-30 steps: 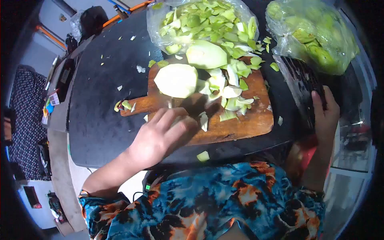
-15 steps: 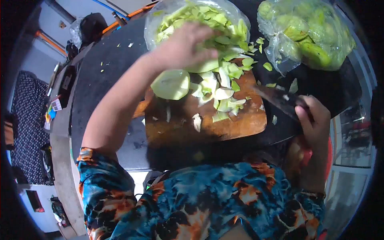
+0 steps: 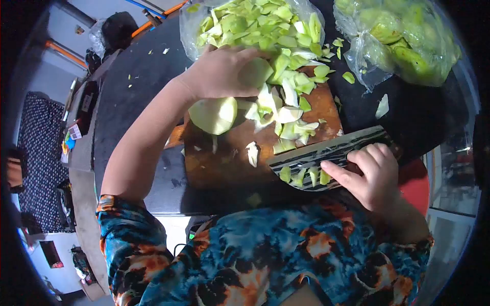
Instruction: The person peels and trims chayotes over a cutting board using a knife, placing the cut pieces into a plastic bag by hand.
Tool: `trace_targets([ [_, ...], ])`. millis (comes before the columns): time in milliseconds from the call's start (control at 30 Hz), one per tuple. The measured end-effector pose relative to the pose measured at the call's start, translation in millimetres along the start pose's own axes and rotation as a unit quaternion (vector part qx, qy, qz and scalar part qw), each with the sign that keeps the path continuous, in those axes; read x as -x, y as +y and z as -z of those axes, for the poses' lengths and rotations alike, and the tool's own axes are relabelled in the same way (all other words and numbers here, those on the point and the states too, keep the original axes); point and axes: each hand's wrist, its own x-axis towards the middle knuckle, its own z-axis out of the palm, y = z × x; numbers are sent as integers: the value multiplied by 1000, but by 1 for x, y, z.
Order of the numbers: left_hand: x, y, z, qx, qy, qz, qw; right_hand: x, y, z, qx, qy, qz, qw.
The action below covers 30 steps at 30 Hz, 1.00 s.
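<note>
Peeled fruit [image 3: 258,73] at the board's [image 3: 224,160] 12 o'clock is partly covered by the left hand [image 3: 217,76], fingers curled round it; grip could be lost on slick flesh. At 4 o'clock, the knife [image 3: 311,155] is held by the right hand [image 3: 376,178]; chips [image 3: 285,174] could be shed if it is tipped.

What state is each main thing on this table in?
Near peeled piece: lying on the board
Far peeled piece: gripped by the left hand
Knife: in the right hand, green bits on its blade
Cutting board: strewn with scraps
Left bag: open, full of cut pieces
Right bag: filled with green vegetables
Table: littered with scraps
</note>
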Motion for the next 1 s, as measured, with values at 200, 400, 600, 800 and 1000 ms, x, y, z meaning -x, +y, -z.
trace_targets([
  [200, 7, -22, -6, -135, 97, 20, 986, 6, 2, 2, -27, -64, 15, 997],
  [400, -31, 24, -5, 338, 56, 154, 927, -3, -4, -5, -83, -136, -21, 987],
  [600, -53, 35, -61, 582, 71, 135, 799, -36, 16, -25, -57, -98, 18, 993],
  [800, -31, 63, -28, 615, 48, 219, 756, -78, 53, -62, -46, -66, 30, 996],
  [1000, -38, 46, -59, 430, 121, 67, 892, -91, 59, -61, -31, 51, 51, 997],
])
